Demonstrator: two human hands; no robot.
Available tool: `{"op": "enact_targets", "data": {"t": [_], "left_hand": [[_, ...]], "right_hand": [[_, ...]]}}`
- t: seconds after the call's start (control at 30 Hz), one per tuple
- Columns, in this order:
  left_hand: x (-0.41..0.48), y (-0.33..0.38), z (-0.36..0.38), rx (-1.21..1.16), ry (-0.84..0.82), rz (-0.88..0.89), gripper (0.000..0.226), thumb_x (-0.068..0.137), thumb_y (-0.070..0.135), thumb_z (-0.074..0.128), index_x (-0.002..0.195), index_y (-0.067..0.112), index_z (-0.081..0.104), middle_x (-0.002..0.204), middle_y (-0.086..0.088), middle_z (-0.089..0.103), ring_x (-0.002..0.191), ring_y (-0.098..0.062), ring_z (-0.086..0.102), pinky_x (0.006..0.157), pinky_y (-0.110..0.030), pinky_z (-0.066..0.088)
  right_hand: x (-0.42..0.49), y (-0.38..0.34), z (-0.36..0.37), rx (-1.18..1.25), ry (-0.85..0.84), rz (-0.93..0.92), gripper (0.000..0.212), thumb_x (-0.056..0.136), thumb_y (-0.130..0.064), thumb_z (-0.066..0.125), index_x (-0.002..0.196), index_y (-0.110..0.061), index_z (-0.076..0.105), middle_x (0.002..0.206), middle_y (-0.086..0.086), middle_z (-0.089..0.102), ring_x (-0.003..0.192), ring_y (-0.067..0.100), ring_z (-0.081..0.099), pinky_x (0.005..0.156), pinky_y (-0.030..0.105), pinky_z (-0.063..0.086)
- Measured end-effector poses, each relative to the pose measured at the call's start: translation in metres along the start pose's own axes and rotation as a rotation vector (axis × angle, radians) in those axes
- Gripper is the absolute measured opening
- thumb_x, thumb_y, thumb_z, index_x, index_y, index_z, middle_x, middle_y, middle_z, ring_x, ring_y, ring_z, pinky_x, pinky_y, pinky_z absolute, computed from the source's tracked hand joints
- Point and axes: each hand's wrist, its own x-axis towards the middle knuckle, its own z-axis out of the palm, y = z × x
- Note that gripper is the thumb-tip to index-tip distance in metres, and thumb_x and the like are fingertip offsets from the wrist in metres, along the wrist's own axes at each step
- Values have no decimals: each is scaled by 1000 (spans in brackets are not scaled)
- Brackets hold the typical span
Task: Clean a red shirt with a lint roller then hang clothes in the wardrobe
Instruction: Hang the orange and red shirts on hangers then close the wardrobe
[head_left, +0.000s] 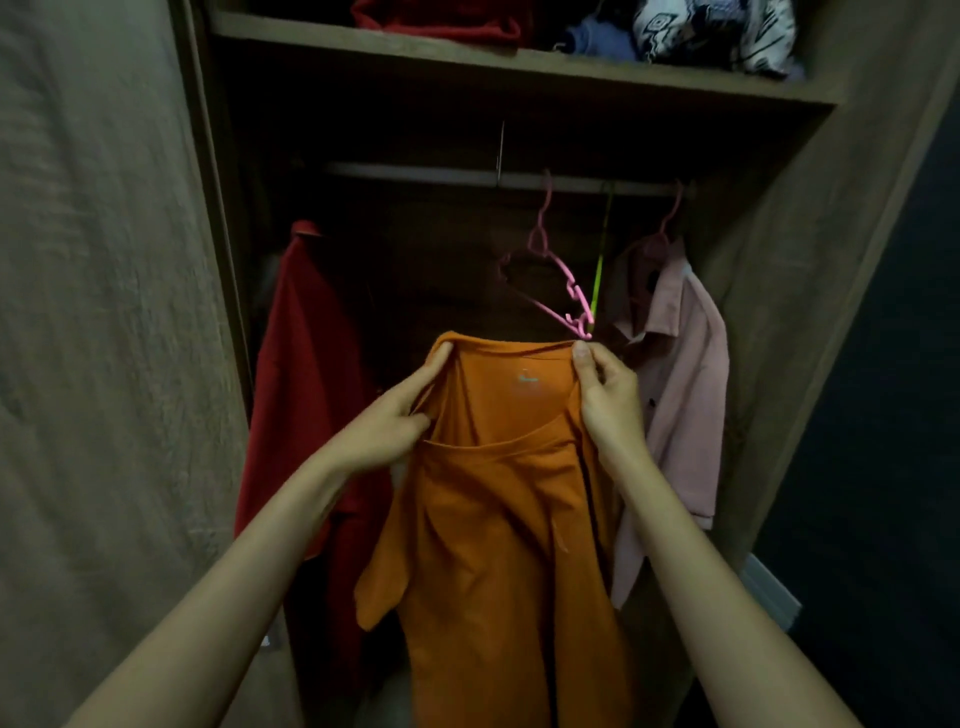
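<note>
On upper shelf (519, 62): folded red cloth (441, 21), blue garment (597, 39), patterned fabric (727, 31). Hung from rail (415, 174): red shirt (306, 364), pink hanger (545, 260), pink shirt (680, 389).

The orange shirt (493, 519) runs off the bottom edge, so I cannot see its hem. The pale label print (527, 378) inside its collar is too small to read. I cannot tell how the fingers of the left hand (395, 421) lie under the collar fold. At centre, the pink hanger (540, 241) loses its lower end behind the collar and the right hand (605, 395). At left, the red shirt (306, 389) fades into dark at top and bottom, and what it hangs from is lost. The folded clothes (717, 36) at top are cut by the upper edge. I cannot identify the pale object (774, 592) at lower right.
</note>
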Motion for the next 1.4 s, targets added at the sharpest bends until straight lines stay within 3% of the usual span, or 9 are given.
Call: {"op": "enact_targets", "data": {"t": [0.07, 0.1, 0.27, 0.47, 0.53, 0.67, 0.8, 1.07, 1.4], "left_hand": [[11, 10, 2, -260, 28, -46, 94, 83, -22, 38, 152, 36, 11, 142, 14, 31, 69, -8, 64, 54, -16, 48], [18, 13, 3, -324, 41, -42, 96, 81, -24, 38, 152, 35, 13, 142, 11, 35, 65, -10, 59, 50, -19, 45], [42, 22, -1, -334, 20, 23, 98, 79, -19, 39, 149, 45, 16, 155, 5, 30, 104, -26, 50, 69, -42, 41], [51, 22, -20, -273, 36, 7, 92, 85, -17, 39, 149, 46, 15, 155, 8, 28, 78, -27, 57, 46, -21, 42], [53, 17, -27, -284, 57, 7, 91, 85, -19, 39, 151, 40, 15, 154, 10, 31, 86, -26, 58, 46, -19, 42], [56, 8, -38, -316, 97, -21, 91, 84, -19, 38, 152, 37, 15, 151, 14, 36, 99, -29, 59, 50, -21, 41], [61, 2, -46, -264, 97, -48, 92, 85, -14, 42, 151, 44, 15, 152, 17, 33, 117, -41, 54, 63, -31, 43], [69, 5, -53, -204, 76, -68, 91, 85, -13, 43, 148, 48, 21, 157, 5, 26, 73, -23, 57, 49, -21, 44], [80, 13, -65, 12, 58, -171, 87, 87, -14, 39, 151, 42, 17, 157, -3, 19, 69, -10, 54, 51, -19, 46]], "right_hand": [[16, -6, 2, -11, -37, -21, 26, 100, -28, 43, 96, -19, 67, 82, -4, 66, 73, 1, 58, 73, 21, 46], [30, -8, 4, -14, -43, -34, 26, 100, -29, 42, 101, -21, 67, 88, -3, 68, 78, 4, 61, 77, 25, 48], [107, -32, 12, -107, -94, -29, 39, 102, -31, 34, 124, -10, 60, 128, 10, 60, 121, 22, 53, 103, 35, 41], [154, -3, 13, -130, -131, 215, 46, 100, -24, 46, 139, 0, 41, 139, 19, 49, 129, 32, 46, 106, 37, 37], [159, 14, 13, -128, -154, 289, 54, 94, -19, 58, 142, -3, 38, 136, 17, 51, 121, 28, 54, 104, 39, 43], [158, 31, 16, 350, -206, 553, 38, 90, -1, 59, 126, 5, 50, 85, 11, 70, 64, 13, 71, 67, 26, 57], [161, 31, 18, 605, -269, 626, 11, 93, -7, 56, 100, -6, 63, 71, 0, 73, 56, 7, 67, 61, 30, 58], [166, 10, 26, 699, -236, 479, 18, 94, -21, 57, 104, -8, 64, 69, -3, 53, 39, 2, 39, 34, 15, 31], [68, 12, -36, 836, -414, 535, 34, 86, -24, 55, 118, -13, 60, 57, -2, 39, 24, 0, 23, 24, 11, 17]]}}
